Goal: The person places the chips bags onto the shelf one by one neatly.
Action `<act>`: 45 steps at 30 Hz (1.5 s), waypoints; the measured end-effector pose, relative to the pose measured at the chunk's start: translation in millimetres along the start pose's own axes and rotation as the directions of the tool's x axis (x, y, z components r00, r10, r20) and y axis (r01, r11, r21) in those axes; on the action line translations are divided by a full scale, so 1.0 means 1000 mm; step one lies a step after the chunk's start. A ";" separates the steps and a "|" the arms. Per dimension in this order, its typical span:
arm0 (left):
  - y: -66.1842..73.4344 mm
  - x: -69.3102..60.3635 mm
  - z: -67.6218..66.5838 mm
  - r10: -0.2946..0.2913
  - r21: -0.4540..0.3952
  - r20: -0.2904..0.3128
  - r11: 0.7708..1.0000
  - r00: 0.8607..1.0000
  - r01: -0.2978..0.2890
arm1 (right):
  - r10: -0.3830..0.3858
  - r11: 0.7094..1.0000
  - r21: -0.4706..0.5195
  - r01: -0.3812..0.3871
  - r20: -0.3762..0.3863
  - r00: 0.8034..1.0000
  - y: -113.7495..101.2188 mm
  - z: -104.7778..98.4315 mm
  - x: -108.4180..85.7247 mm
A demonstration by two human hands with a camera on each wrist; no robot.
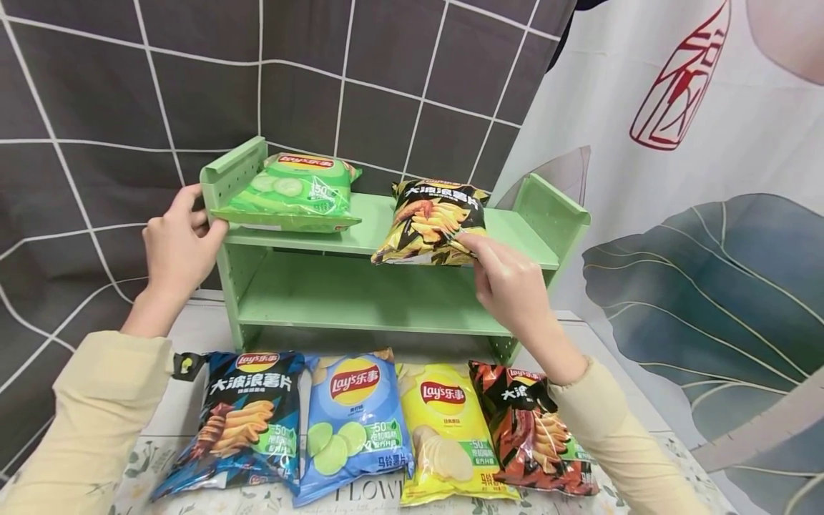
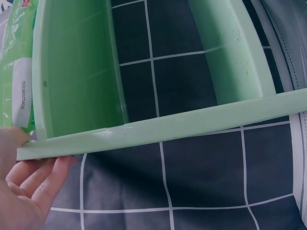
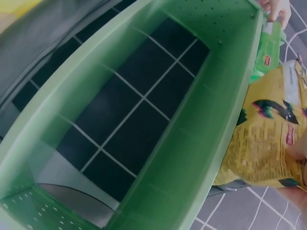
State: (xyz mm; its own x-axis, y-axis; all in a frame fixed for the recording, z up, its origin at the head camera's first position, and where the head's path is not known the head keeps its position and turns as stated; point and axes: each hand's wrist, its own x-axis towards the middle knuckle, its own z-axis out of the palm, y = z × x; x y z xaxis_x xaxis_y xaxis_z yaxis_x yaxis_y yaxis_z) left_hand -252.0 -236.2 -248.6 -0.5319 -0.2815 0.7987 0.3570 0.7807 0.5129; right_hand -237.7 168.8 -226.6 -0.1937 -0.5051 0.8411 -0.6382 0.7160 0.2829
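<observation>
In the head view, my left hand (image 1: 180, 239) grips the left side panel of a green shelf rack (image 1: 360, 286); the left wrist view shows the thumb and fingers (image 2: 48, 184) on either side of that panel. My right hand (image 1: 511, 282) pinches the lower right corner of a black chip bag (image 1: 434, 214) at the top shelf's front edge. In the right wrist view the bag's yellow printed back (image 3: 264, 134) overhangs that edge. A green chip bag (image 1: 299, 189) lies on the left of the top shelf, close to my left hand.
Before the rack lie a dark blue chip bag (image 1: 247, 422), a light blue one (image 1: 354, 422), a yellow one (image 1: 447, 429) and a red-black one (image 1: 534, 429), side by side on the table. A dark grid cloth (image 1: 309, 79) hangs behind, a white curtain (image 1: 611, 93) at the right.
</observation>
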 end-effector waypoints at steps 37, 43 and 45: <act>0.000 0.000 0.000 -0.003 0.007 0.003 1.000 1.000 0.003 | 0.073 0.997 -0.023 -0.069 0.205 0.976 -0.003 0.029 0.030; -0.001 0.000 -0.001 -0.009 0.009 0.003 1.000 1.000 0.008 | 0.059 0.998 0.004 -0.061 0.246 0.967 0.000 0.034 0.033; -0.001 0.000 -0.001 -0.008 0.007 0.003 1.000 1.000 0.008 | 0.051 0.998 0.028 -0.060 0.256 0.965 0.002 0.036 0.034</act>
State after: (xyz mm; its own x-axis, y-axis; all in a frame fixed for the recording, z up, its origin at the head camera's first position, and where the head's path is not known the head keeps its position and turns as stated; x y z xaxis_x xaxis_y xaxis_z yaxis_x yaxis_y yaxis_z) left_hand -251.6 -237.2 -248.5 -0.5366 -0.2860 0.7939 0.3475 0.7824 0.5168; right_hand -272.4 135.4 -214.4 -0.4101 -0.5746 0.7083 -0.6459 0.7312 0.2192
